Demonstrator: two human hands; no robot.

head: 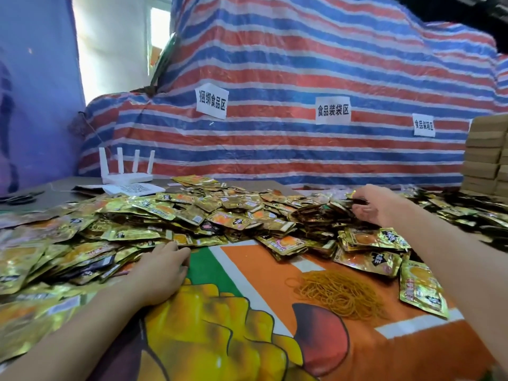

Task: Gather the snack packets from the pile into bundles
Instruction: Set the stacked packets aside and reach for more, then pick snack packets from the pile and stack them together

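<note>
While the left hand (pixel 162 270) lies palm down at the lower left edge of the heap, fingers loosely extended and touching the foil without gripping it, the snack packets (pixel 192 213) spread across the whole width of the worktop (pixel 247 270), thickest at mid-frame and thinning toward the bare printed cloth at lower centre. They look like thin, flat foil sachets: light, bendable, and glossy enough that faces will probably slide over one another, so a gathered stack is likely to fan out unless it is squared up. The safest hold would be across the stack's thickness, thumb on one face and fingers on the other, near the crimped short edges where the foil is stiffest. Right of centre a tangle of rubber bands (pixel 338 292) rests on the cloth, apart from the heap and probably meant for binding each bundle. At mid right the right hand (pixel 376 204) reaches into the pile with fingers curled, seemingly pinching a few dark-edged packets between thumb and fingertips; how many cannot be told.
</note>
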